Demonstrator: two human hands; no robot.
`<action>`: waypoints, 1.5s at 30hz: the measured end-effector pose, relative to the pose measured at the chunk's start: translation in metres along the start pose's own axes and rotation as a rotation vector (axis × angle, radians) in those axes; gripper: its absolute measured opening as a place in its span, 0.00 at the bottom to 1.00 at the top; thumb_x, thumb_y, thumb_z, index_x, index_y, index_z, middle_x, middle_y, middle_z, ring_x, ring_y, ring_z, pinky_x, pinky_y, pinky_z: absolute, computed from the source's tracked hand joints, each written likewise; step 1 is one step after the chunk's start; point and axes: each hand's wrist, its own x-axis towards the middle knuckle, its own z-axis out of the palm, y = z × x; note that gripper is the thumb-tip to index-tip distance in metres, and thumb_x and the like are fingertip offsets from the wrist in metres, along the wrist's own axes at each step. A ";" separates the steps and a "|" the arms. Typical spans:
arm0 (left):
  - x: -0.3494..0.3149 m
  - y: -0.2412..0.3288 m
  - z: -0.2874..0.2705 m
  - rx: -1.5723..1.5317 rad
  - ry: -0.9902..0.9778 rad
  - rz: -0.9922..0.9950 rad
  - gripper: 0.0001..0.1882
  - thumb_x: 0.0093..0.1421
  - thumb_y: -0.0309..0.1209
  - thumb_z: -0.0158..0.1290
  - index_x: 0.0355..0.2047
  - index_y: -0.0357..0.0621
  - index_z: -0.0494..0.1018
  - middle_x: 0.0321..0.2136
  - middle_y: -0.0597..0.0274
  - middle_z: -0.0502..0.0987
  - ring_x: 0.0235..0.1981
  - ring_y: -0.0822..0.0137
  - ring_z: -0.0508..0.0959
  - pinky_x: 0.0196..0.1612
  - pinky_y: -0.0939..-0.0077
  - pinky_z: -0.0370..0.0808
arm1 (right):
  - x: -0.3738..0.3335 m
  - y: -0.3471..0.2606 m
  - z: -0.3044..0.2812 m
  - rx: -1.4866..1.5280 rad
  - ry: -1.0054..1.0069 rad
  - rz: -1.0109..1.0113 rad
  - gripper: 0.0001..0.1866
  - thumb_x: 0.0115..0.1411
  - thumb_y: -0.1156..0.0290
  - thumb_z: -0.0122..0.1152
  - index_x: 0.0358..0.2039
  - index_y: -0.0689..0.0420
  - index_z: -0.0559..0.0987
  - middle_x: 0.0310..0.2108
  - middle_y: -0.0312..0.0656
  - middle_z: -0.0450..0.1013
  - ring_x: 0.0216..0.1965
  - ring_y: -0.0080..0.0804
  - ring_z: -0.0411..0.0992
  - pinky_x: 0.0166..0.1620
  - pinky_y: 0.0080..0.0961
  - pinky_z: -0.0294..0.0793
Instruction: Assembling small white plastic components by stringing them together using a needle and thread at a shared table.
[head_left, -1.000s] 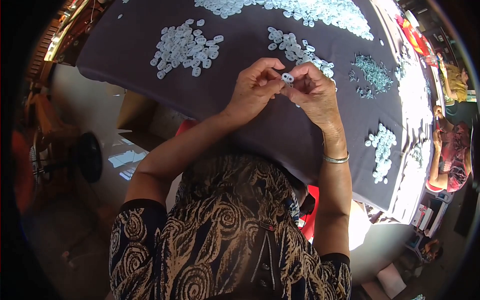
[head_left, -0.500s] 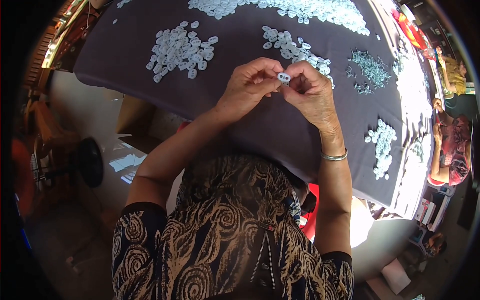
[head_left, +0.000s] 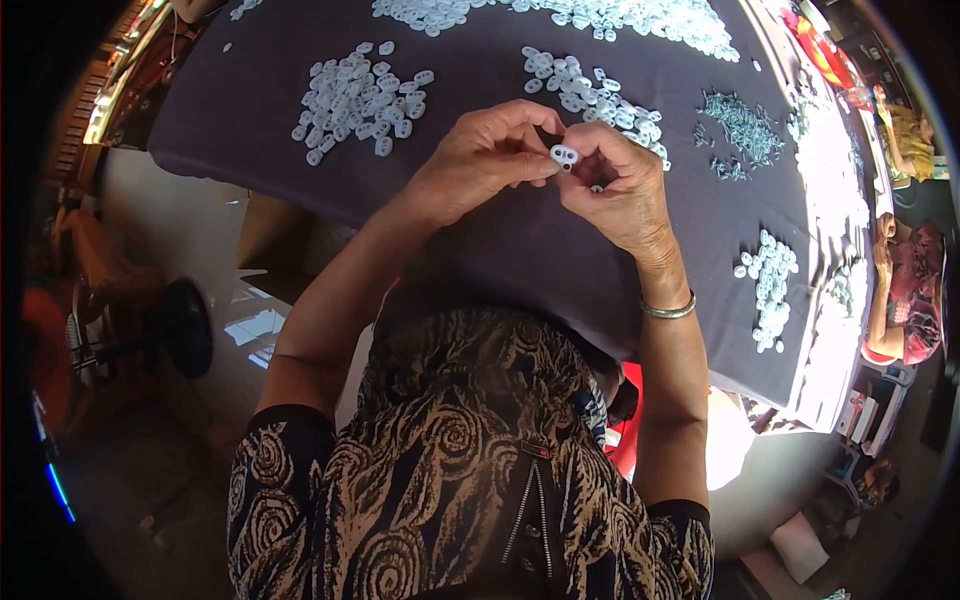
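Observation:
A small white oval plastic piece with two dark holes [head_left: 563,154] is held up between my hands, above the dark cloth. My left hand [head_left: 485,160] pinches it from the left with thumb and forefinger. From the other side my right hand [head_left: 622,185] grips it, fingers curled in. Just below the holes shows another small round dark opening; whether it belongs to the same piece I cannot tell. A second small white bit [head_left: 597,188] peeks out of my right palm. Behind my right hand lies a pile of similar white pieces [head_left: 590,90], partly hidden.
Dark cloth [head_left: 470,70] covers the table. More white pieces lie in a left pile [head_left: 360,105], a large far heap [head_left: 640,25] and a smaller right group [head_left: 770,290]. Small grey screw-like parts [head_left: 742,130] lie at right. Another person [head_left: 912,290] sits at the right edge.
The white piece has turned slightly between my fingers and shifted a little left. A small white bit now shows in my right palm. My left hand has drawn slightly left.

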 end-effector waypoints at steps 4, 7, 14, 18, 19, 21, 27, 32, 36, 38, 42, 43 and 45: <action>0.000 0.003 0.000 -0.044 -0.022 -0.022 0.13 0.59 0.24 0.53 0.45 0.41 0.71 0.25 0.69 0.73 0.26 0.78 0.72 0.31 0.83 0.69 | -0.001 0.000 0.003 0.071 0.044 -0.048 0.13 0.46 0.87 0.60 0.32 0.57 0.75 0.26 0.25 0.69 0.25 0.06 0.63 0.25 0.07 0.62; 0.001 0.001 0.000 -0.087 -0.026 -0.041 0.12 0.59 0.24 0.53 0.45 0.41 0.70 0.24 0.68 0.73 0.26 0.78 0.72 0.30 0.83 0.69 | -0.001 -0.001 0.003 0.048 0.062 -0.060 0.13 0.46 0.88 0.60 0.31 0.57 0.74 0.26 0.25 0.68 0.24 0.05 0.61 0.23 0.07 0.59; 0.001 0.002 -0.003 -0.113 -0.081 -0.032 0.12 0.60 0.24 0.52 0.46 0.41 0.70 0.26 0.67 0.73 0.27 0.77 0.73 0.31 0.82 0.71 | 0.001 -0.009 0.002 -0.023 0.083 -0.139 0.15 0.43 0.88 0.60 0.31 0.56 0.74 0.22 0.24 0.64 0.18 0.05 0.54 0.20 0.08 0.53; 0.002 0.002 0.003 -0.179 -0.020 -0.049 0.12 0.58 0.25 0.54 0.43 0.38 0.71 0.25 0.67 0.74 0.26 0.76 0.74 0.31 0.82 0.74 | 0.001 -0.007 0.005 -0.011 0.107 -0.169 0.14 0.43 0.88 0.60 0.30 0.56 0.74 0.21 0.24 0.63 0.17 0.06 0.53 0.20 0.08 0.52; 0.002 0.003 0.004 -0.211 -0.010 -0.075 0.12 0.59 0.25 0.54 0.43 0.38 0.71 0.25 0.67 0.74 0.26 0.76 0.74 0.31 0.82 0.74 | 0.001 -0.006 0.005 -0.019 0.121 -0.175 0.14 0.43 0.88 0.60 0.30 0.56 0.73 0.21 0.25 0.63 0.17 0.06 0.53 0.20 0.08 0.52; 0.002 0.004 0.005 -0.239 -0.002 -0.099 0.12 0.59 0.26 0.54 0.44 0.39 0.72 0.25 0.67 0.74 0.27 0.76 0.74 0.32 0.82 0.74 | 0.001 -0.005 0.006 -0.028 0.138 -0.182 0.14 0.42 0.88 0.61 0.29 0.56 0.73 0.21 0.25 0.63 0.17 0.06 0.53 0.20 0.08 0.52; 0.002 -0.001 0.005 -0.072 0.030 0.017 0.13 0.60 0.27 0.54 0.45 0.39 0.71 0.26 0.67 0.75 0.26 0.78 0.73 0.29 0.84 0.71 | 0.002 -0.007 0.007 -0.071 0.173 -0.203 0.14 0.42 0.87 0.62 0.29 0.56 0.73 0.20 0.26 0.64 0.16 0.07 0.55 0.19 0.09 0.54; 0.002 -0.006 0.007 -0.018 0.106 0.043 0.17 0.58 0.25 0.55 0.48 0.42 0.69 0.25 0.70 0.74 0.24 0.80 0.69 0.28 0.86 0.66 | 0.002 -0.007 0.007 -0.183 0.134 -0.214 0.17 0.42 0.83 0.65 0.33 0.55 0.74 0.22 0.32 0.68 0.14 0.13 0.61 0.19 0.13 0.62; 0.001 -0.003 0.009 0.000 0.127 0.047 0.17 0.58 0.25 0.55 0.48 0.42 0.69 0.25 0.70 0.74 0.24 0.81 0.69 0.28 0.86 0.67 | 0.002 -0.011 0.005 -0.245 0.125 -0.220 0.17 0.43 0.80 0.68 0.34 0.55 0.73 0.24 0.34 0.69 0.16 0.17 0.64 0.20 0.18 0.66; 0.001 -0.005 0.006 0.069 0.110 0.045 0.17 0.58 0.24 0.55 0.48 0.42 0.70 0.26 0.71 0.74 0.25 0.81 0.69 0.28 0.86 0.67 | 0.002 -0.008 0.001 -0.313 0.080 -0.229 0.17 0.45 0.74 0.70 0.35 0.56 0.73 0.28 0.37 0.71 0.19 0.26 0.68 0.23 0.24 0.70; 0.000 -0.004 0.005 0.085 0.067 0.044 0.16 0.57 0.22 0.54 0.47 0.43 0.71 0.25 0.72 0.73 0.26 0.81 0.69 0.29 0.86 0.67 | 0.000 -0.009 -0.002 -0.416 -0.072 -0.216 0.15 0.49 0.70 0.68 0.35 0.58 0.72 0.30 0.42 0.71 0.24 0.37 0.72 0.27 0.30 0.73; 0.001 -0.007 0.005 0.071 0.069 0.048 0.16 0.57 0.21 0.52 0.47 0.43 0.72 0.25 0.72 0.72 0.26 0.81 0.68 0.28 0.86 0.66 | -0.001 -0.010 0.001 -0.418 -0.096 -0.208 0.14 0.51 0.70 0.66 0.34 0.59 0.71 0.30 0.43 0.71 0.26 0.42 0.72 0.29 0.32 0.73; 0.001 -0.007 0.006 0.056 0.070 0.051 0.16 0.56 0.20 0.50 0.46 0.43 0.73 0.24 0.72 0.71 0.25 0.81 0.67 0.28 0.86 0.65 | -0.001 -0.010 0.004 -0.419 -0.120 -0.197 0.12 0.53 0.69 0.64 0.33 0.59 0.71 0.29 0.45 0.71 0.28 0.46 0.73 0.30 0.34 0.73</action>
